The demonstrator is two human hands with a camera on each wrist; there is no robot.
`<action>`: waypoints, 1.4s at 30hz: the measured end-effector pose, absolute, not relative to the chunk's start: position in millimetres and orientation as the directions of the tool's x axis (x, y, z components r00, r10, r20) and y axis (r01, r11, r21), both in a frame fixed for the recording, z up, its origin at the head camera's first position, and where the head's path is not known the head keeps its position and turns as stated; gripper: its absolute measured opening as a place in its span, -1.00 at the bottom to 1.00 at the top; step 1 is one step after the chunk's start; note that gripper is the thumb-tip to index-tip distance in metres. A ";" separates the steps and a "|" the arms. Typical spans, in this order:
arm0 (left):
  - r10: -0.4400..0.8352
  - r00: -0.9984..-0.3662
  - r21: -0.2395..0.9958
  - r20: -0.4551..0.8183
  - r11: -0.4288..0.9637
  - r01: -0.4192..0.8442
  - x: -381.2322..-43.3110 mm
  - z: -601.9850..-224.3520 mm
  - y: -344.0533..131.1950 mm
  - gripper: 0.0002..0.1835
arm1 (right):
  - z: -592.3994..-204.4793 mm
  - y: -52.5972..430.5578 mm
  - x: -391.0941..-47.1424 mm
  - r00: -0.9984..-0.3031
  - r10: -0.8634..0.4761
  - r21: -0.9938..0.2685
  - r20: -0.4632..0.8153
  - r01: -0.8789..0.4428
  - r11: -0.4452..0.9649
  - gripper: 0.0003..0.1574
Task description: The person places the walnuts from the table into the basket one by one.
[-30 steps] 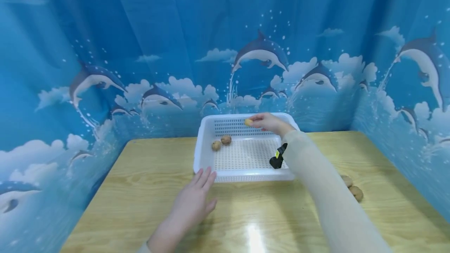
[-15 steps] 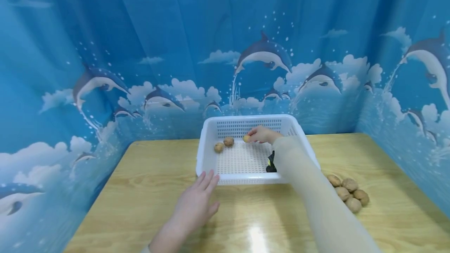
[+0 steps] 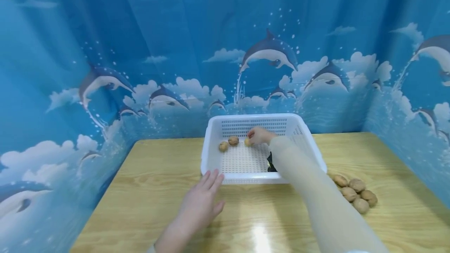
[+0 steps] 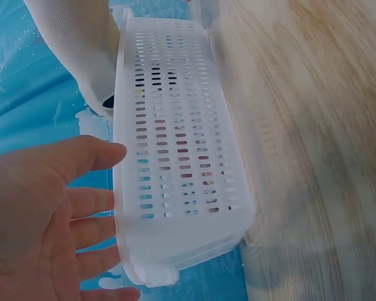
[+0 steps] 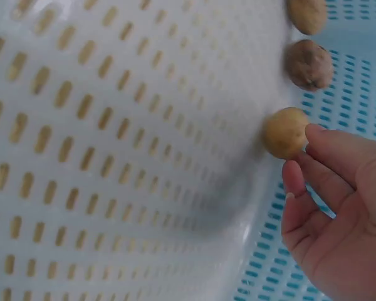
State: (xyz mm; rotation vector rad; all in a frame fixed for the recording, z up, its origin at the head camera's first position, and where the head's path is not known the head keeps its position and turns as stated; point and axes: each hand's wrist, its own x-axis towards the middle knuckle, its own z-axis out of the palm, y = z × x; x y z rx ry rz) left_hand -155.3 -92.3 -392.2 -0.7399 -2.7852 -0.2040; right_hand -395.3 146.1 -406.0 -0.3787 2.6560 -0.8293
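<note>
My right hand (image 3: pixel 259 136) reaches down into the white basket (image 3: pixel 312 151), thumb and finger pinching a pale yellowish walnut (image 5: pixel 284 133) at its near side. This walnut is low in the basket, close over the perforated floor. A wrinkled brown walnut (image 5: pixel 309 65) and a tan walnut (image 5: pixel 308 14) lie beside it in a loose row, toward the basket's left side in the head view. My left hand (image 3: pixel 199 202) is at the front left corner, its fingers straight and slightly spread. In the left wrist view its fingertips are right at the basket rim.
Several walnuts (image 3: pixel 357 185) lie in a cluster on the wooden table (image 3: pixel 165 167), right of the basket. My right sleeve (image 3: pixel 320 190) crosses the basket's front right. A black device (image 3: pixel 270 163) shows under that wrist. A blue dolphin curtain (image 3: pixel 183 50) stands behind the table.
My right hand has lowered the pale walnut from near the back wall's height into the basket, beside the others. My left hand stays at the corner. The head view has shifted slightly.
</note>
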 end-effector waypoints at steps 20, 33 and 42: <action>0.498 -0.834 0.050 0.240 0.851 0.523 -160.5 -394.8 -85.7 -0.19 | -308.4 272.0 -330.1 -0.911 -0.360 -0.721 -0.203 -0.110 0.685 -0.30; 0.492 -0.843 0.074 0.217 0.853 0.517 -160.2 -394.6 -89.5 -0.20 | -326.7 307.6 -268.4 -0.943 -0.310 -0.787 -0.122 -0.099 0.609 -0.10; 0.482 -0.836 0.116 0.264 0.844 0.523 -152.0 -395.9 -94.8 -0.22 | -351.7 330.8 -218.0 -0.950 -0.311 -0.805 -0.015 -0.173 0.568 -0.28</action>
